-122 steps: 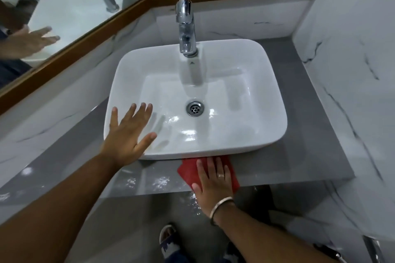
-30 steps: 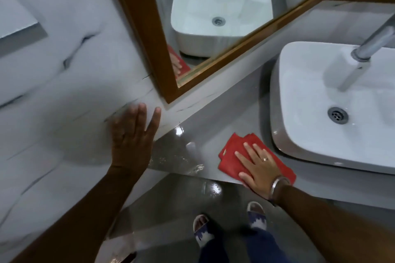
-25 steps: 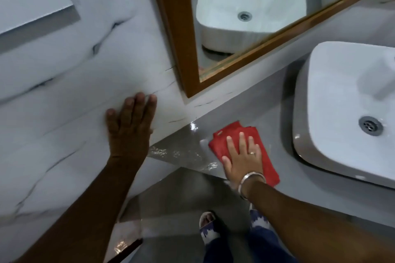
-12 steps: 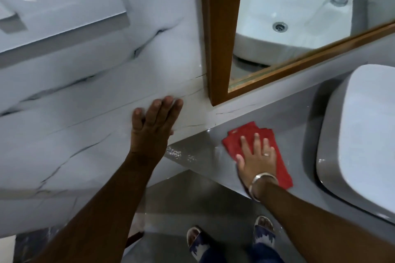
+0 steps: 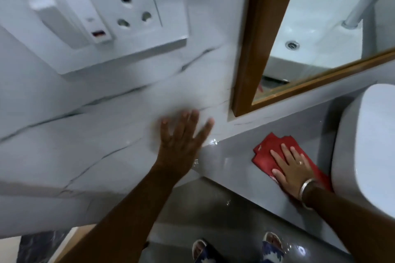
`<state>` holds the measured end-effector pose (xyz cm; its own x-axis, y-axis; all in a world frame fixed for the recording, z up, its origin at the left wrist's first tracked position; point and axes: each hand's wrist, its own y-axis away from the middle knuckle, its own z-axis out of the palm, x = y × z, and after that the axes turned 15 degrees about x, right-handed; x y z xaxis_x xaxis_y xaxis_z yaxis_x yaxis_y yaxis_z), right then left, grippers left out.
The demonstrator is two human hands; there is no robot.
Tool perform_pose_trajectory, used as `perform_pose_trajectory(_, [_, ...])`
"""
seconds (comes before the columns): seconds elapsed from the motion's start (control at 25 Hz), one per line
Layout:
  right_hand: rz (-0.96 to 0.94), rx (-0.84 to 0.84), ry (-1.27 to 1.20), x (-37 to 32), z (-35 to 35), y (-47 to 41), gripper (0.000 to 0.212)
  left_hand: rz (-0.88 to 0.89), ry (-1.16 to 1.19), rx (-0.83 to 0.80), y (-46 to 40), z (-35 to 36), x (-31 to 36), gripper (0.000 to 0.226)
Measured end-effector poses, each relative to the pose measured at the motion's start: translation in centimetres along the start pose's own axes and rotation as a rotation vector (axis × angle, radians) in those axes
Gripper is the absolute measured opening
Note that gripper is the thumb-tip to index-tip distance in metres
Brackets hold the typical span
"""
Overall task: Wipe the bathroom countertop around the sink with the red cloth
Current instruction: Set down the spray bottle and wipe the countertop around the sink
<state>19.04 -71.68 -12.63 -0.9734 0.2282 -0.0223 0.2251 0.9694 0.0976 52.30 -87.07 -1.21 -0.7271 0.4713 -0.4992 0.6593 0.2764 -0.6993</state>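
Note:
The red cloth (image 5: pixel 267 151) lies folded flat on the grey countertop (image 5: pixel 230 162), just left of the white sink basin (image 5: pixel 363 147). My right hand (image 5: pixel 291 170) presses down on the cloth with its fingers spread; a ring and a metal bangle show on it. The cloth's near right part is hidden under my palm and wrist. My left hand (image 5: pixel 183 136) rests flat with fingers apart against the white marble wall (image 5: pixel 96 145), left of the countertop's end, and holds nothing.
A white switch and socket plate (image 5: pixel 106 17) sits on the wall at upper left. A wood-framed mirror (image 5: pixel 252 38) stands above the countertop and reflects the basin and faucet. The countertop's front edge drops to the floor, where my sandalled feet (image 5: pixel 235 247) stand.
My right hand slid the cloth along the countertop from the sink's front to its left side, then back a little toward the basin. My left hand moved from the basin's rim onto the wall.

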Motion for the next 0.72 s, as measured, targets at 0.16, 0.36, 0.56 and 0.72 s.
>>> perform_pose_trajectory(0.16, [0.148, -0.023, -0.019, -6.1, 0.3, 1.5, 0.080, -0.351, -0.085, 0.217, -1.3, -3.2, -6.8, 0.132])
perform_pose_trajectory(0.36, [-0.155, 0.035, -0.018, -12.2, -0.8, -0.5, 0.068, -0.546, -0.134, 0.195, -3.3, -3.6, -10.7, 0.151])
perform_pose_trajectory(0.56, [-0.797, 0.012, -0.025, -22.3, 0.1, -5.4, 0.062, -0.476, -0.168, 0.235, -2.0, -2.0, -11.0, 0.147])
perform_pose_trajectory(0.72, [-0.826, 0.028, -0.065, -20.5, 0.1, -5.9, 0.058, -0.461, -0.156, 0.234, -1.5, -2.0, -11.0, 0.144])
